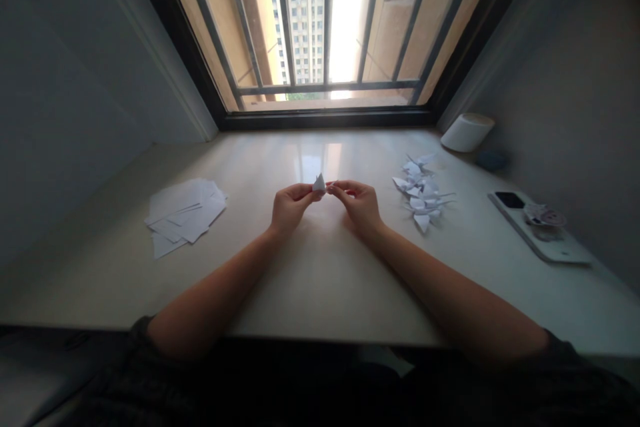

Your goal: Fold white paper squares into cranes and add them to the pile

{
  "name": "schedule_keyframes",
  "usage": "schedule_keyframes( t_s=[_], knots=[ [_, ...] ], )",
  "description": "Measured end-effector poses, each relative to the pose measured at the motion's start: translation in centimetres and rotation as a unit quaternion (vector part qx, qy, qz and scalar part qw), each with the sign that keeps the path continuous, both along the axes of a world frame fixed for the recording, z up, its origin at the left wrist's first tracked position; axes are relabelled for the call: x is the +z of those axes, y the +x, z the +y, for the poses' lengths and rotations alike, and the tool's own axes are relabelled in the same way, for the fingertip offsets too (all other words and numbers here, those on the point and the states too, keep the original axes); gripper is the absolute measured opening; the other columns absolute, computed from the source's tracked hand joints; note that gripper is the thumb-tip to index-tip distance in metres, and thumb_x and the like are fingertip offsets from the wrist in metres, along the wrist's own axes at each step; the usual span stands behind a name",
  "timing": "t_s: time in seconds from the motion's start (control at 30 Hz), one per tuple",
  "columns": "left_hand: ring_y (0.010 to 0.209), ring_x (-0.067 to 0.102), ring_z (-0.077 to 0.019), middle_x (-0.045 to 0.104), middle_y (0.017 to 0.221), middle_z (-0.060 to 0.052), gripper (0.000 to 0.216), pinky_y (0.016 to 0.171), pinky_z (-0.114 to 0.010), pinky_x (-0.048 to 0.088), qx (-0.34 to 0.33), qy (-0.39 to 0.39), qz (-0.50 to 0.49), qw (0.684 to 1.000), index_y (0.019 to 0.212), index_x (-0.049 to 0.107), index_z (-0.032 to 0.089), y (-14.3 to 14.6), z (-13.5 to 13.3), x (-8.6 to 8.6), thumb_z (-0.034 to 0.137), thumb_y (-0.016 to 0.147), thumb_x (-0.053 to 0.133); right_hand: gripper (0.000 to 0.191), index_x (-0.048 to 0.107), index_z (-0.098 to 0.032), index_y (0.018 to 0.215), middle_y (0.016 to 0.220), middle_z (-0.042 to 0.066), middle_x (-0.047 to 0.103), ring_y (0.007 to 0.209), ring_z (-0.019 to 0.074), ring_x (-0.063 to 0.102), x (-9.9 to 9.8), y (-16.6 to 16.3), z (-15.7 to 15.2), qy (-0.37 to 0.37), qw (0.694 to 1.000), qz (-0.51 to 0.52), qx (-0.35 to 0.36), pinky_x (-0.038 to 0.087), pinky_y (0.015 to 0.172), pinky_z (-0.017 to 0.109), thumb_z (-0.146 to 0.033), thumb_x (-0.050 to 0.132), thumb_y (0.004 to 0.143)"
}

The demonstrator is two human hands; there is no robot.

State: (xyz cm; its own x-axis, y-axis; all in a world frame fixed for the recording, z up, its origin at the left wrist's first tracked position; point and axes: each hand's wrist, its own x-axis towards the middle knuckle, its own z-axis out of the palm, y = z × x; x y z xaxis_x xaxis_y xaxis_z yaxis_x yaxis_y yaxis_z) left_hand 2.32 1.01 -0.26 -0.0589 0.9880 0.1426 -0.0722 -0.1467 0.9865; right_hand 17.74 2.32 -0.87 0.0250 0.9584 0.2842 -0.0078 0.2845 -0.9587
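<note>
A small folded piece of white paper [319, 183] is held between both my hands above the middle of the pale table [320, 280]. My left hand [290, 205] pinches its left side with fingers closed. On the paper's right side, my right hand [359, 203] pinches it, fingers curled. A loose stack of white paper sheets [183, 215] lies to the left of my hands. A pile of several finished folded paper figures [421, 192] lies to the right.
A white phone [537, 232] with a small round object [545, 217] on it lies at the right edge. A white cylinder [467, 131] and a dark blue round item [491, 159] stand at the back right by the wall. A barred window [325, 47] is straight ahead.
</note>
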Motion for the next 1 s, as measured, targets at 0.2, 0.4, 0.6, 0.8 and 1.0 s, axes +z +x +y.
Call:
schedule_keyframes(
  t_s=[0.2, 0.4, 0.6, 0.8, 1.0],
  knots=[
    [0.075, 0.068, -0.0195, 0.074, 0.082, -0.009, 0.037, 0.075, -0.034, 0.052, -0.006, -0.014, -0.016, 1.0, 0.084, 0.073, 0.013, 0.18, -0.08, 0.24, 0.042, 0.06, 0.08, 0.017, 0.073, -0.022, 0.074, 0.082, 0.004, 0.074, 0.077, 0.0196, 0.066, -0.33, 0.03, 0.19, 0.006, 1.0, -0.013, -0.001, 0.046, 0.068, 0.031, -0.038, 0.069, 0.073],
    [0.072, 0.067, -0.0178, 0.074, 0.079, -0.008, 0.034, 0.075, -0.033, 0.049, -0.017, -0.025, -0.041, 0.999, 0.082, 0.074, 0.015, 0.19, -0.02, 0.28, 0.04, 0.06, 0.081, 0.02, 0.071, -0.022, 0.073, 0.077, 0.003, 0.072, 0.076, 0.0186, 0.065, -0.43, 0.08, 0.18, 0.006, 1.0, -0.003, -0.001, 0.046, 0.071, 0.032, -0.042, 0.069, 0.073],
    [0.07, 0.065, -0.0157, 0.073, 0.075, -0.006, 0.031, 0.075, -0.031, 0.048, -0.008, -0.043, -0.058, 0.997, 0.079, 0.074, 0.016, 0.41, -0.1, 0.44, 0.038, 0.06, 0.081, 0.022, 0.07, -0.022, 0.072, 0.077, 0.003, 0.071, 0.075, 0.0186, 0.064, -0.42, 0.07, 0.27, 0.002, 1.0, 0.005, -0.005, 0.046, 0.071, 0.032, -0.044, 0.07, 0.072],
    [0.069, 0.064, -0.015, 0.072, 0.074, -0.005, 0.03, 0.075, -0.032, 0.048, -0.005, -0.023, -0.064, 0.998, 0.079, 0.073, 0.015, 0.53, -0.08, 0.24, 0.037, 0.06, 0.081, 0.021, 0.07, -0.022, 0.072, 0.075, 0.002, 0.071, 0.073, 0.0181, 0.064, -0.41, -0.03, 0.13, 0.008, 1.0, 0.006, -0.003, 0.046, 0.07, 0.032, -0.043, 0.069, 0.073],
    [0.075, 0.065, -0.0166, 0.073, 0.082, -0.006, 0.029, 0.078, -0.031, 0.049, -0.046, -0.001, -0.009, 0.999, 0.082, 0.073, 0.015, 0.18, -0.12, 0.13, 0.036, 0.063, 0.08, 0.02, 0.07, -0.021, 0.072, 0.077, 0.003, 0.071, 0.073, 0.0175, 0.063, -0.22, 0.14, 0.05, 0.018, 1.0, -0.011, -0.002, 0.046, 0.07, 0.031, -0.041, 0.069, 0.074]
  ],
)
